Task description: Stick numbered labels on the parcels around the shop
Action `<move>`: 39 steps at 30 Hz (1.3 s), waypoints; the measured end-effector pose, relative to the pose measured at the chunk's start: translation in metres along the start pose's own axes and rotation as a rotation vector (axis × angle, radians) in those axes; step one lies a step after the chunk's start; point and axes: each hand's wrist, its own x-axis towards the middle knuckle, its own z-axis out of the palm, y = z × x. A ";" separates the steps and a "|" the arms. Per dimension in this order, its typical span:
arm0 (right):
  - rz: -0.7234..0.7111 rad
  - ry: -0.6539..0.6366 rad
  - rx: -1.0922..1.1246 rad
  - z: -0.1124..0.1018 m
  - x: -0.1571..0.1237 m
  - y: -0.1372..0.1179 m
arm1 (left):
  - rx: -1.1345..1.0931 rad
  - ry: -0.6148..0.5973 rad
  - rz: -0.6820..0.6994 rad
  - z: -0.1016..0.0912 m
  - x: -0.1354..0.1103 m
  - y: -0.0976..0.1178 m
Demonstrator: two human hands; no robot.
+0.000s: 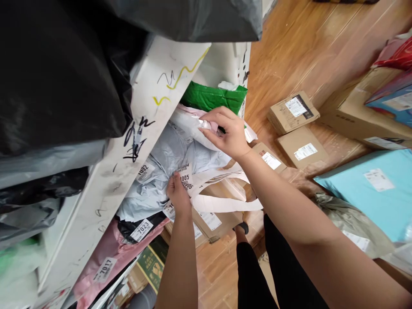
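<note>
My left hand point(179, 194) is closed on a strip of printed number labels point(186, 177), with 1005 and 1006 readable. The strip trails off to the right in white curls. Thumb and fingers of my right hand point(229, 134) pinch the edge of a white plastic mailer bag point(189, 125) on the shelf. Beside it lies a green bag point(219, 97). Grey-white mailer bags point(167, 148) fill the shelf below, one bearing a 1002 label point(144, 170). Further down are a pink bag point(117, 253) labelled 7017 and a black bag point(157, 221) labelled 7023.
A white shelf edge point(141, 116) with handwriting slants across the left, with black bags point(58, 77) above it. Cardboard boxes point(292, 112), a light blue parcel point(370, 184) and a grey-green bag point(350, 223) lie on the wooden floor point(283, 47) at right.
</note>
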 end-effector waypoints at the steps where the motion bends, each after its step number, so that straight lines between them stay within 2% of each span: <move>1: 0.001 -0.003 0.000 0.000 0.000 0.000 | -0.001 0.001 0.003 0.000 0.000 -0.001; 10: 0.016 -0.025 0.017 0.000 -0.001 0.000 | -0.071 0.000 -0.017 -0.002 0.001 -0.001; 16: 0.041 -0.017 0.034 0.001 0.000 -0.005 | -0.180 -0.037 -0.102 -0.008 -0.007 0.010; 21: 0.079 -0.097 0.017 0.005 -0.010 -0.024 | -0.171 -0.118 -0.060 -0.031 -0.040 0.030; 26: 0.124 -0.197 0.013 0.023 -0.023 -0.048 | -0.066 -0.172 0.016 -0.058 -0.085 0.057; 29: 0.155 -0.291 0.058 0.028 -0.025 -0.068 | 0.001 -0.253 0.091 -0.073 -0.102 0.073; 31: 0.178 -0.329 0.125 0.020 -0.025 -0.091 | 0.043 -0.297 0.152 -0.081 -0.109 0.083; 35: 0.271 -0.224 0.222 -0.023 -0.030 -0.154 | 0.151 -0.369 0.274 -0.096 -0.116 0.099; 39: 0.212 -0.370 0.177 -0.061 -0.044 -0.205 | 0.242 -0.470 0.332 -0.107 -0.128 0.113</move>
